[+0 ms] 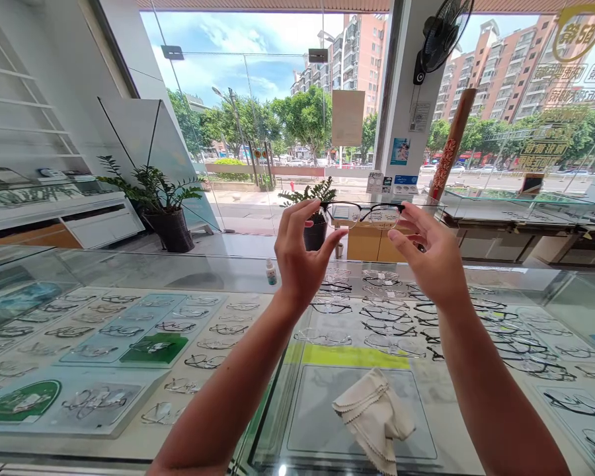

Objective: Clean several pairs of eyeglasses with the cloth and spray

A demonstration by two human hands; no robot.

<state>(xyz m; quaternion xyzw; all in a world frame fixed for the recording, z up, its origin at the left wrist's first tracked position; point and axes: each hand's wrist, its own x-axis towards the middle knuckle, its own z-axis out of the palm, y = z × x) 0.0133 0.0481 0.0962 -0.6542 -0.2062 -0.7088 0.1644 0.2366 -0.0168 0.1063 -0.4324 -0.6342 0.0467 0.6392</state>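
A pair of eyeglasses (361,213) with a dark upper rim and clear lenses is held up level in front of me, above the glass counter. My left hand (300,244) pinches its left end between fingers and thumb. At the right end, my right hand (431,251) grips the frame the same way. Below the hands, a crumpled beige cleaning cloth (374,416) with zigzag edges lies on the counter. A small white and blue spray bottle (271,272) stands on the glass just left of my left wrist.
The glass counter (218,264) shows rows of eyeglasses (387,327) beneath its top. Across the floor are a potted plant (171,228), another plant (315,231), and a display case (510,211). A wall fan (443,33) hangs upper right, beside large windows facing a street.
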